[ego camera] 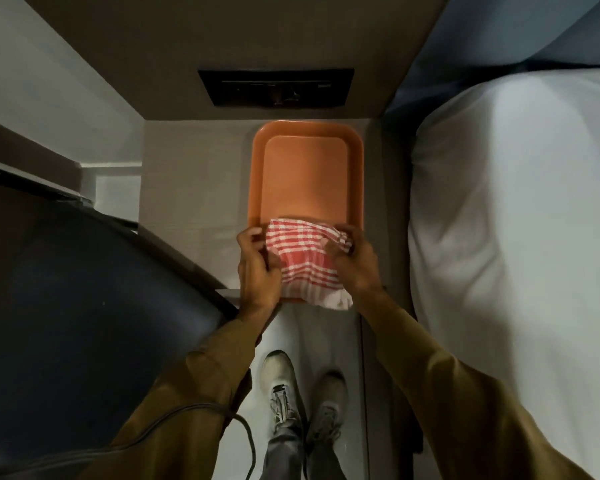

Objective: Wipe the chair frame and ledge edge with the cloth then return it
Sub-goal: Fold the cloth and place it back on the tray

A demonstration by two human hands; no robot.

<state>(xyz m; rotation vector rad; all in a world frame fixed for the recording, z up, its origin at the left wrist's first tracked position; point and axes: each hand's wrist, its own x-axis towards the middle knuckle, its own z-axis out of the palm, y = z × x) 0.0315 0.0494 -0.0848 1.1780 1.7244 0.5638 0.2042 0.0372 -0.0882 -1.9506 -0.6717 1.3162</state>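
Note:
A red and white checked cloth (pixel 307 258) lies over the near end of an orange tray (pixel 305 174) that rests on a grey ledge (pixel 191 188). My left hand (pixel 257 268) grips the cloth's left side. At the cloth's right side, my right hand (pixel 355 261) pinches a bunched corner. The cloth's near edge hangs just past the tray's front rim. A dark chair (pixel 84 306) with a black curved frame (pixel 184 251) stands to the left, touching the ledge's corner.
A bed with a white sheet (pixel 516 220) fills the right side. A black panel (pixel 276 86) is set into the wall above the tray. My shoes (pixel 302 393) stand on the pale floor below, and a black cable (pixel 243 431) hangs by my left sleeve.

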